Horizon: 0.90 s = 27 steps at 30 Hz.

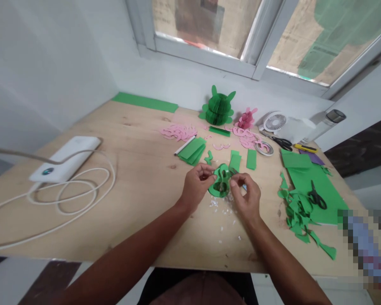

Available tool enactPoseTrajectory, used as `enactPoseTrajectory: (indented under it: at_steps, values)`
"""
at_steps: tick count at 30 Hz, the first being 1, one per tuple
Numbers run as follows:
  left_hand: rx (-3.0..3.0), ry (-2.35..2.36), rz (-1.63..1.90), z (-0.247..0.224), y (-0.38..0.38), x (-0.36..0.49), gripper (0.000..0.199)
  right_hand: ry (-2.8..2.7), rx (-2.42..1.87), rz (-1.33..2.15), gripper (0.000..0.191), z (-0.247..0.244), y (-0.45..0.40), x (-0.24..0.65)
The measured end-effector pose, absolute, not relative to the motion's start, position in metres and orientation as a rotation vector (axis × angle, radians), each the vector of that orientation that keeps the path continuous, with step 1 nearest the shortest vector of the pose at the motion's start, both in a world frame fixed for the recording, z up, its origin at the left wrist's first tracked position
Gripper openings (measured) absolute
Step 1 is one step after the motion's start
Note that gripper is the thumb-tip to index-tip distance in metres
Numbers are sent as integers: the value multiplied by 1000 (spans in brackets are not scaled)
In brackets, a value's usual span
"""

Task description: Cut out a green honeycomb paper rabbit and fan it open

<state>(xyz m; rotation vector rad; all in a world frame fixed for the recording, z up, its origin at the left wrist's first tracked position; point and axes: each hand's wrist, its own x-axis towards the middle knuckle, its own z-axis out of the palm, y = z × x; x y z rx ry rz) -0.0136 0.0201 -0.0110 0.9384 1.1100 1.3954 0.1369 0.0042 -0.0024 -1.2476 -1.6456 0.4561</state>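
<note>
A rounded green paper cutout [222, 169] with dark gaps is between my hands, just above the table. My left hand [197, 184] is closed, thumb and forefinger gripping its left edge. At the right edge, my right hand [247, 195] is closed in a pinch; whatever is between those fingertips is too small to make out. Small white scraps [214, 204] are scattered beneath and in front. Just beyond lie a curved green paper piece [208, 158], folded green strips [235, 161] and a stack of green paper [192, 151] with a white pen [184, 145].
Against the wall stand a green honeycomb paper figure [220, 109], a smaller pink one [246, 119] and a white fan [274, 122]. Scissors [317, 198] rest on green sheets [327, 186] at right, beside green offcuts [296, 212]. A white power bank [68, 159] with cables lies left.
</note>
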Motion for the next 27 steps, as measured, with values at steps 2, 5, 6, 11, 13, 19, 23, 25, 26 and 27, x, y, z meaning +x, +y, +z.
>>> enactPoseTrajectory:
  at_steps: [2, 5, 6, 11, 13, 19, 23, 25, 26, 27]
  values:
    - [1005, 1156, 1439, -11, 20, -14, 18, -1814, -1226, 315, 11, 0, 1, 136]
    - [1139, 1218, 1475, -10, 18, -14, 17, -1955, -1201, 161, 12, 1, -1, 134]
    - [1182, 1240, 1482, -10, 17, -14, 17, -1983, -1188, 125, 12, 1, -1, 133]
    - [1339, 1350, 1486, -10, 13, -13, 16, -2085, -1154, 3, 17, -1, -1, 132]
    - [1382, 1389, 1478, -10, 12, -12, 17, -2092, -1195, -37, 13, -2, -1, 131]
    - [1501, 1472, 1461, -9, 11, -12, 19, -2049, -1190, 93, 10, -3, -1, 130]
    - [1548, 1516, 1471, -8, 10, -11, 20, -2003, -1154, 239, 9, -2, -3, 128]
    - [1548, 1512, 1480, -7, 9, -10, 20, -1983, -1140, 287, 9, -2, -3, 127]
    - [1551, 1511, 1481, -7, 9, -10, 20, -1977, -1133, 304, 9, -1, -3, 127]
    - [1559, 1512, 1481, -7, 9, -10, 21, -1973, -1127, 315, 9, -1, -3, 126]
